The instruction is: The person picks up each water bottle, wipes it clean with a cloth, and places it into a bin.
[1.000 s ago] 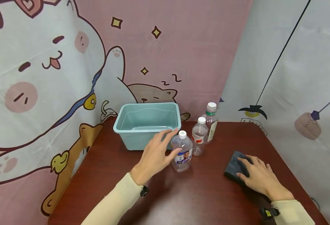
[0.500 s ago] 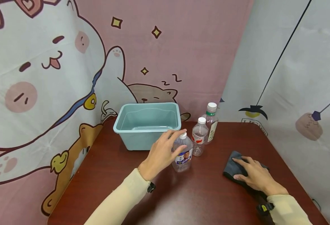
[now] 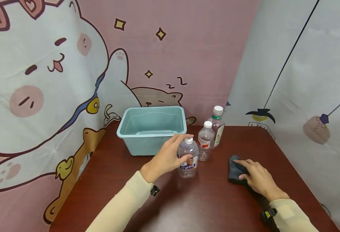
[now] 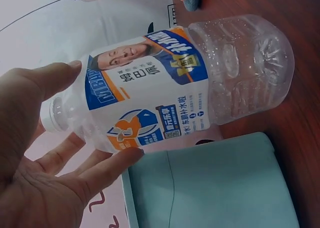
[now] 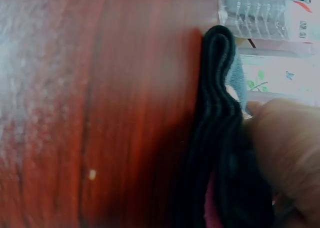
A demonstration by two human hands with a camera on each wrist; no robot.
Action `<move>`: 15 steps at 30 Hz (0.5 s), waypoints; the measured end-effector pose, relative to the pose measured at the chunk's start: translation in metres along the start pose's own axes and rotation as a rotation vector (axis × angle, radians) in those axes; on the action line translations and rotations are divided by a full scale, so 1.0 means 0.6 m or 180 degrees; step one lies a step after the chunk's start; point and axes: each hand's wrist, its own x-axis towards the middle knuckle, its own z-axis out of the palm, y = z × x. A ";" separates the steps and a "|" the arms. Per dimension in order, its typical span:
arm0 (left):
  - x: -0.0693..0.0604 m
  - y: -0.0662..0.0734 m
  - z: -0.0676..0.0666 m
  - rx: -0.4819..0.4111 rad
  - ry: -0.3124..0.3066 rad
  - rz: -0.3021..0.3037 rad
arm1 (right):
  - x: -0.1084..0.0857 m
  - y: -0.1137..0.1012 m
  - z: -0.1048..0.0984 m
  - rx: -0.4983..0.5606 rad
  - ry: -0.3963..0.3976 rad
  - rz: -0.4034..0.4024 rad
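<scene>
The left hand (image 3: 165, 158) sits near the middle of the frame, its fingers and thumb spread apart and gently bent about the upper part of a large bottle (image 3: 190, 163). The bottle is clear, stands upright on the table (image 3: 204, 199), and has a white cap and a blue, white and orange label with a printed portrait. In the left wrist view the thumb lies on one side of the bottle and the fingers on the other; whether the skin touches the plastic cannot be told.

At the lower right of the frame, the right hand (image 3: 261, 178) is at a folded blue-grey cloth (image 3: 235, 172) with dark edging. Its index finger and thumb are apart at the cloth, but whether they pinch it cannot be told. The right wrist view shows several dark layers of the fold.

Just right of the large bottle stands a small bottle (image 3: 205, 143) with a white cap, and behind it a tall bottle (image 3: 218, 132) with a green neck band. A pale teal bin (image 3: 142, 146) stands behind the left hand, left of the bottles. A pink and white cartoon sheet (image 3: 204, 51) hangs behind the table.
</scene>
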 end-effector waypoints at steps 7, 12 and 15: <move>-0.004 -0.005 -0.004 -0.0125 -0.0161 -0.0033 | 0.000 -0.002 0.002 0.0326 0.0304 -0.0065; -0.006 -0.011 -0.018 -0.0064 -0.0190 0.0110 | 0.002 -0.019 -0.009 0.0476 0.0725 -0.0118; -0.013 -0.017 -0.025 -0.0040 -0.0164 0.0127 | 0.004 -0.035 -0.018 0.0573 0.0921 -0.0200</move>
